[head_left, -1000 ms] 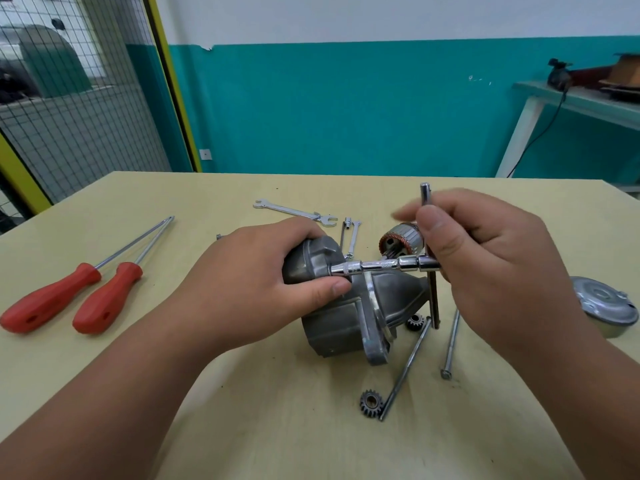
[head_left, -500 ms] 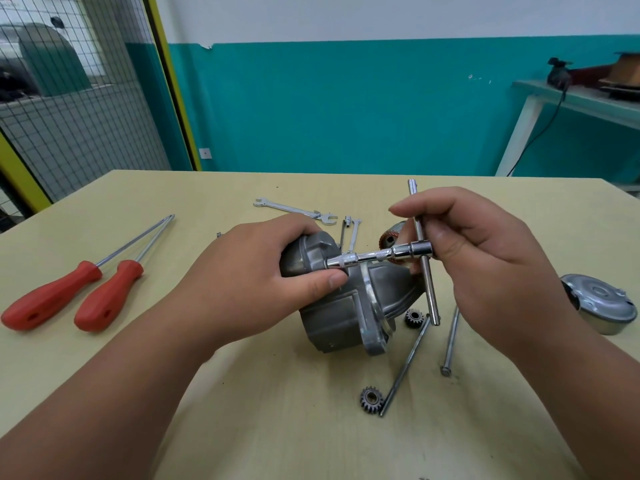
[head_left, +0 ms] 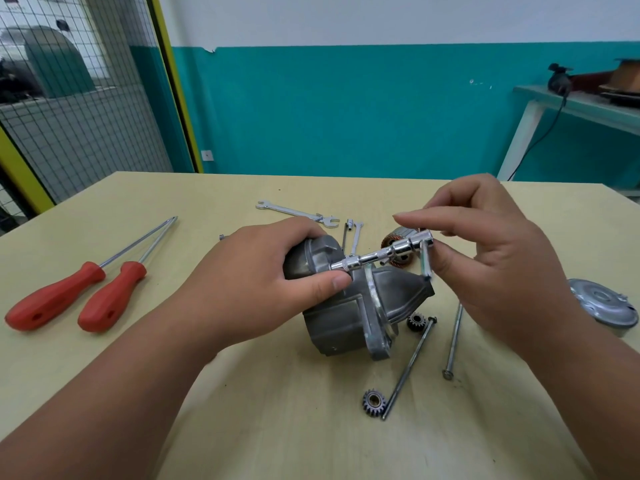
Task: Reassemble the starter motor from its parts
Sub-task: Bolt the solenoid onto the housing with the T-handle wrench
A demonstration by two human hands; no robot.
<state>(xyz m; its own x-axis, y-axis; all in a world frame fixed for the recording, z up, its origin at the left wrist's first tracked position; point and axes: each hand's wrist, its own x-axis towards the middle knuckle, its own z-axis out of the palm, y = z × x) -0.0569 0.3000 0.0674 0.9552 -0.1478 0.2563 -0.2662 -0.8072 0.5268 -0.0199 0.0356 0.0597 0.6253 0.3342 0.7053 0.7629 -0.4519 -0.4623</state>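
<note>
Gripping what, that left hand (head_left: 263,282)? (Desk)

The starter motor housing (head_left: 346,317), lying tilted at the middle of the table (head_left: 242,427). The fingers curl over its top and the thumb presses its near side. (Photographer)

And the right hand (head_left: 491,258)? (Desk)

It pinches the crossbar of a T-handle socket wrench (head_left: 381,258) between thumb and fingers, with the index finger stretched out above. The wrench's socket end meets the housing just beside the left thumb. (Photographer)

What lies loose around it? (Desk)

Taking the housing as the clock's centre, an armature (head_left: 398,244) sits at 1 o'clock, partly hidden behind the wrench. One pinion gear (head_left: 415,322) is just beside the housing at 4 o'clock. Another (head_left: 374,403) is at 5 o'clock, by the end of a long bolt (head_left: 410,365). A second bolt (head_left: 453,341) lies at 4 o'clock. A round end cap (head_left: 602,304) rests at 3 o'clock, well apart. Two red-handled screwdrivers (head_left: 52,299) lie side by side at 9 o'clock, and an open-ended spanner (head_left: 298,213) is at 12 o'clock. (Photographer)
</note>
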